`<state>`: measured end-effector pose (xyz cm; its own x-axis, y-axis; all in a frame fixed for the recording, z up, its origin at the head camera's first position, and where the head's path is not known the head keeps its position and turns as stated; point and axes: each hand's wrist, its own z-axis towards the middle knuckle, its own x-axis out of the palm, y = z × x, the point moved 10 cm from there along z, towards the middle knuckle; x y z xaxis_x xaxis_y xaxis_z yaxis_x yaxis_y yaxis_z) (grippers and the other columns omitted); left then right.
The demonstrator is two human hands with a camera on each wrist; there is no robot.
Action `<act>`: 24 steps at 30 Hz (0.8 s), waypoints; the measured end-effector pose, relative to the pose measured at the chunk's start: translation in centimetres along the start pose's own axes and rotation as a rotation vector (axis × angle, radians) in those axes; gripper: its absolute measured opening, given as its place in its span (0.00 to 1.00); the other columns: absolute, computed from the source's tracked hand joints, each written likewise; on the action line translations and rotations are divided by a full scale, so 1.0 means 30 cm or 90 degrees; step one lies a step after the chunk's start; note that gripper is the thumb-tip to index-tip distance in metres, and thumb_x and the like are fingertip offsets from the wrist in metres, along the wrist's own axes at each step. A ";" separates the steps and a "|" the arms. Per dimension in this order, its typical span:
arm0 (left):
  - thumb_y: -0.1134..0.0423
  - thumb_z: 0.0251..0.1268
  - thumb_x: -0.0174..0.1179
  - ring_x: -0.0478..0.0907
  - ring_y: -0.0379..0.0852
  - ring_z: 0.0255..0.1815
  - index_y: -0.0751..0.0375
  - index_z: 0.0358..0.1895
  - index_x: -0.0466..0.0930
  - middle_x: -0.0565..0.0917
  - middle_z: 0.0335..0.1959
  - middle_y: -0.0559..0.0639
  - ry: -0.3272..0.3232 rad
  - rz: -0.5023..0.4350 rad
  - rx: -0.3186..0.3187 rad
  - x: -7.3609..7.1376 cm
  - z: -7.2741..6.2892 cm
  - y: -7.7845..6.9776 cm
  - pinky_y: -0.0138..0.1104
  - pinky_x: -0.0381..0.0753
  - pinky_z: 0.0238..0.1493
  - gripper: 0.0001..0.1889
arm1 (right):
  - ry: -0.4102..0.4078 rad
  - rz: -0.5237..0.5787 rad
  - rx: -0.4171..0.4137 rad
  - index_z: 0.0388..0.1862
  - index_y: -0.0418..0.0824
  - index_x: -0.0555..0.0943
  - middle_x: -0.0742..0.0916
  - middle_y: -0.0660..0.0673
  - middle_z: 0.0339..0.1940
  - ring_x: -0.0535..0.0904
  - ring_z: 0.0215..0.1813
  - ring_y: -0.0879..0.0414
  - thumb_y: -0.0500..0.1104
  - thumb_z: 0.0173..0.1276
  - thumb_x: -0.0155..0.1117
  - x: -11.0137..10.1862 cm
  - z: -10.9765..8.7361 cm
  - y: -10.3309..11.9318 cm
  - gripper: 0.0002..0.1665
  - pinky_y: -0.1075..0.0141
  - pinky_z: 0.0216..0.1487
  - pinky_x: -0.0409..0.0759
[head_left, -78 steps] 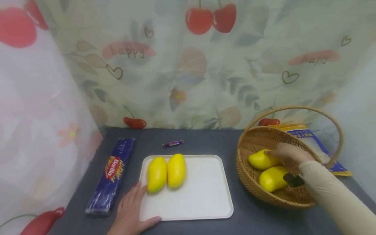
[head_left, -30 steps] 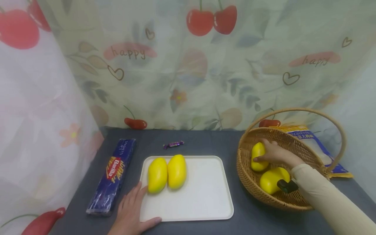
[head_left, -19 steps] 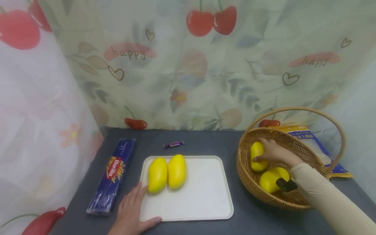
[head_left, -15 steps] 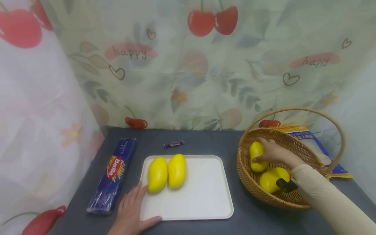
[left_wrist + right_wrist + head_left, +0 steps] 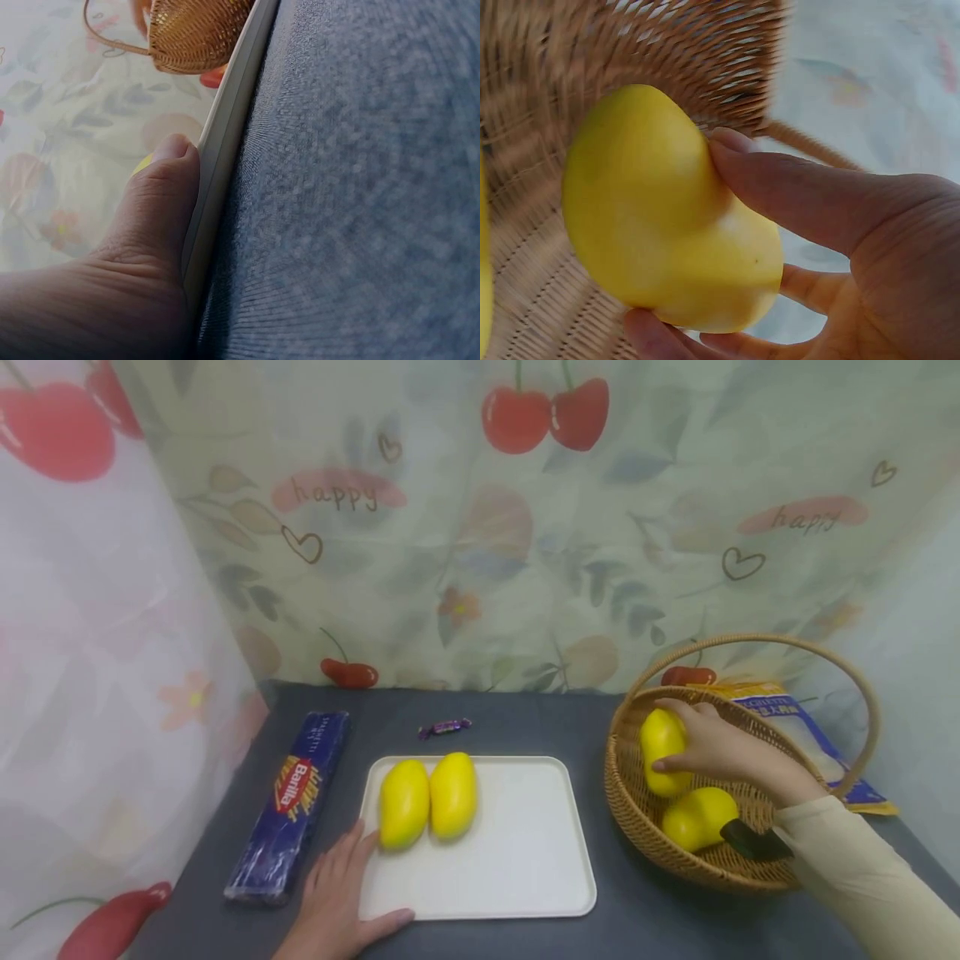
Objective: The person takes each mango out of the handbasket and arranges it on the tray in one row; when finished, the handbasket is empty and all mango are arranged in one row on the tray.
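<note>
My right hand [image 5: 712, 743] grips a yellow mango [image 5: 663, 750] inside the wicker basket [image 5: 626, 814] on the right. In the right wrist view the thumb lies on one side of this mango [image 5: 660, 210] and the fingertips on the other. A second mango [image 5: 697, 818] lies nearer the front of the basket. My left hand [image 5: 333, 893] rests on the left edge of the white tray [image 5: 517, 860], its thumb along the front rim. Two more mangoes, a left one [image 5: 403, 804] and a right one [image 5: 453, 796], lie side by side on the tray.
A blue Barilla spaghetti pack [image 5: 288, 806] lies left of the tray. Behind the tray is a purple wrapped candy [image 5: 445, 728]. A blue and yellow bag [image 5: 802, 735] lies behind the basket, whose tall handle [image 5: 757, 639] arches above it. Patterned curtain [image 5: 465, 543] hangs behind.
The right hand first shifted around the rear mango in the basket and turned it more upright. Now that mango is raised slightly. The left hand has stayed at the tray.
</note>
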<state>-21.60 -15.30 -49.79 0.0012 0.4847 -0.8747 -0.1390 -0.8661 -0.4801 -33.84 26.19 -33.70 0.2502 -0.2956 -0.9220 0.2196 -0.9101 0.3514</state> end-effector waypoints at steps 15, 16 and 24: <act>0.18 0.36 0.55 0.57 0.62 0.71 0.57 0.71 0.58 0.53 0.76 0.61 0.016 0.014 -0.013 0.000 0.006 0.004 0.66 0.54 0.66 0.61 | -0.064 0.050 -0.006 0.77 0.45 0.49 0.57 0.20 0.64 0.74 0.48 0.35 0.58 0.56 0.72 -0.084 -0.162 0.162 0.59 0.60 0.33 0.79; 0.17 0.35 0.54 0.56 0.62 0.71 0.56 0.71 0.58 0.52 0.76 0.61 0.024 0.015 -0.020 0.004 0.007 0.007 0.66 0.53 0.66 0.61 | -0.070 0.051 -0.011 0.77 0.46 0.49 0.57 0.20 0.65 0.73 0.48 0.35 0.58 0.56 0.72 -0.090 -0.170 0.180 0.58 0.60 0.33 0.79; 0.16 0.35 0.53 0.56 0.61 0.71 0.56 0.72 0.58 0.52 0.76 0.60 0.030 0.019 -0.023 0.011 0.008 0.015 0.65 0.54 0.66 0.61 | -0.092 0.064 -0.074 0.77 0.54 0.52 0.59 0.28 0.64 0.74 0.47 0.40 0.58 0.56 0.72 -0.088 -0.211 0.350 0.55 0.58 0.36 0.80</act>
<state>-21.89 -15.50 -50.28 0.0444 0.4535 -0.8902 -0.1033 -0.8842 -0.4556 -26.23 19.24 -26.54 0.1398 -0.4289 -0.8925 0.3097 -0.8372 0.4508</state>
